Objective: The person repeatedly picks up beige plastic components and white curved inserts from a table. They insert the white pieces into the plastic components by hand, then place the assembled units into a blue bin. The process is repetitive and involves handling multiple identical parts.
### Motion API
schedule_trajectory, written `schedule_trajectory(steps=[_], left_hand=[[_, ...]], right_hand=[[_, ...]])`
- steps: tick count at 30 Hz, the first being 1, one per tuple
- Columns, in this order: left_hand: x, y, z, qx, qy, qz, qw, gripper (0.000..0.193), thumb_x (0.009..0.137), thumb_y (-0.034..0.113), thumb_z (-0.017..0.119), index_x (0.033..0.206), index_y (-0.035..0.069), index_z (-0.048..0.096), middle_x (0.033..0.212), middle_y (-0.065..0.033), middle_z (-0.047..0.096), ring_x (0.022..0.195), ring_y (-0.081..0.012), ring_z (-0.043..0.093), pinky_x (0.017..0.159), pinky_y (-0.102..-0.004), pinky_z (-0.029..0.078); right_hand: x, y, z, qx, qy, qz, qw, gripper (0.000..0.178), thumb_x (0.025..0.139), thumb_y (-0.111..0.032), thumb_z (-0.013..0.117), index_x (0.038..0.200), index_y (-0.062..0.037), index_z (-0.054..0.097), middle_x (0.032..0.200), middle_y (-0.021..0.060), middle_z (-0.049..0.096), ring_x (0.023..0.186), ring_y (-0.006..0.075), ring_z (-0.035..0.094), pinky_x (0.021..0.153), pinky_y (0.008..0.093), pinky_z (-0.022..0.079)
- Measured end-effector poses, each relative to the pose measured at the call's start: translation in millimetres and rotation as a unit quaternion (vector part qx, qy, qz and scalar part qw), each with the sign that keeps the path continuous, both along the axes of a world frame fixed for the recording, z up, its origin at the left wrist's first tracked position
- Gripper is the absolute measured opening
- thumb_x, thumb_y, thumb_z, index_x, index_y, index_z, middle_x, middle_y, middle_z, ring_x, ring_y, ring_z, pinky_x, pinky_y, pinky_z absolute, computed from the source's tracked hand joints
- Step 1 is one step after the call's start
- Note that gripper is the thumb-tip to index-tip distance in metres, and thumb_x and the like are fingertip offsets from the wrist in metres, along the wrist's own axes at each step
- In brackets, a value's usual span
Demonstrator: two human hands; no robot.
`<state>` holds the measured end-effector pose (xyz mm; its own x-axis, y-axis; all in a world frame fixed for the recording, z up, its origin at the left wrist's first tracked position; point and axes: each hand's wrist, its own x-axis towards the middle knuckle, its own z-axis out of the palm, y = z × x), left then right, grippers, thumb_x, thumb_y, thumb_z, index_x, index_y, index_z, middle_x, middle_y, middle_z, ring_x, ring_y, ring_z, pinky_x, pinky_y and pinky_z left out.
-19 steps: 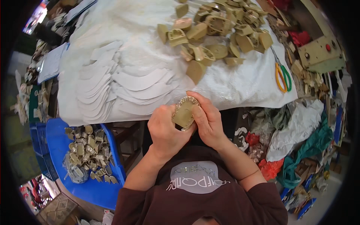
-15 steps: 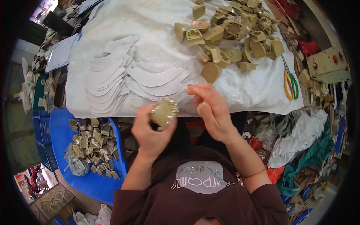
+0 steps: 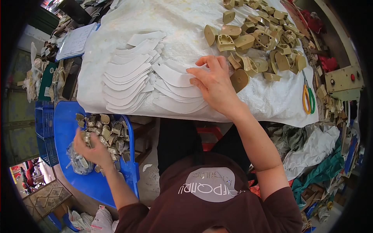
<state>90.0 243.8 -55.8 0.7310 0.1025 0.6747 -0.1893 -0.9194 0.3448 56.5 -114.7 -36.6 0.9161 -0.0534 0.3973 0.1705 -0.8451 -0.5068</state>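
Note:
My left hand point(image 3: 92, 150) is over the blue plastic chair point(image 3: 70, 112) at the lower left, fingers apart, slightly blurred. Under and beside it lie many shiny, studded shoe heels point(image 3: 105, 132); whether it touches one cannot be made out. On the table my right hand point(image 3: 217, 85) reaches to the right-hand stack of white curved strips point(image 3: 175, 79). Its index finger and thumb are spread at the end of the top strip, with nothing plainly gripped. Another fan of white strips point(image 3: 126, 83) lies to the left. Beyond my right hand sit plain beige shoe heels point(image 3: 243, 42) in a heap.
A white cloth point(image 3: 186, 23) covers the table. Scissors point(image 3: 308, 93) with orange and green handles lie at its right edge. A clear plastic bag point(image 3: 81, 162) rests on the chair. Bags and cloth scraps point(image 3: 311, 147) pile up at the right; blue crates point(image 3: 44, 124) stand left.
The studded heel has left my left hand, which has swung down-left to the chair. My right hand has moved forward to the white strips. The view has shifted slightly.

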Motion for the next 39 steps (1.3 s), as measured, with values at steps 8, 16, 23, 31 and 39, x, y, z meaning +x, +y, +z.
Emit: schedule_trajectory(steps=[8,16,23,31,39], left_hand=[[-18.7,-184.2,13.5,-0.019,0.045,-0.454,0.890,0.028,0.071,-0.005,0.061,0.098,0.000,0.065,0.102,-0.0156,0.064,0.101,-0.0316,0.061,0.090,-0.0399,0.044],[-30.0,-188.3,10.9,0.039,0.141,-0.458,0.877,0.030,0.089,0.008,0.048,0.113,-0.004,0.061,0.125,-0.0240,0.054,0.121,-0.0361,0.048,0.106,-0.0441,0.029],[-48.1,-215.5,22.2,-0.433,0.418,-0.454,0.658,0.036,0.098,0.021,0.040,0.114,-0.005,0.059,0.105,-0.0166,0.063,0.089,-0.0239,0.059,0.077,-0.0318,0.042],[-49.0,-263.9,27.7,-0.597,0.387,-0.534,0.458,0.034,0.099,0.020,0.040,0.120,-0.004,0.052,0.124,-0.0162,0.054,0.116,-0.0241,0.051,0.098,-0.0394,0.039],[-48.4,-282.9,25.9,-0.494,0.394,-0.567,0.528,0.043,0.099,0.020,0.039,0.133,-0.007,0.043,0.133,-0.0145,0.049,0.125,-0.0208,0.042,0.107,-0.0342,0.027]], right_hand=[[6.6,-0.4,1.2,-0.039,-0.009,0.001,0.999,0.005,0.070,-0.001,0.060,0.072,-0.0056,0.061,0.097,0.0086,0.053,0.097,0.0292,0.045,0.082,0.0404,0.035],[-38.6,-26.7,34.7,0.012,-0.196,-0.048,0.979,0.019,0.064,0.003,0.061,0.080,-0.0065,0.058,0.097,0.0076,0.055,0.094,0.0300,0.047,0.079,0.0405,0.040],[-78.5,-30.2,39.8,-0.008,-0.118,0.027,0.993,0.032,0.064,0.002,0.062,0.094,-0.0078,0.061,0.107,0.0068,0.055,0.102,0.0290,0.048,0.084,0.0389,0.040],[-57.4,-87.5,13.5,-0.164,-0.072,-0.137,0.974,0.045,0.066,0.003,0.059,0.109,-0.0100,0.058,0.105,0.0071,0.055,0.100,0.0285,0.050,0.085,0.0412,0.042],[-96.0,-85.0,13.6,0.029,-0.071,-0.284,0.956,0.024,0.077,-0.002,0.063,0.101,-0.0043,0.061,0.089,0.0125,0.058,0.085,0.0311,0.054,0.075,0.0387,0.046]])
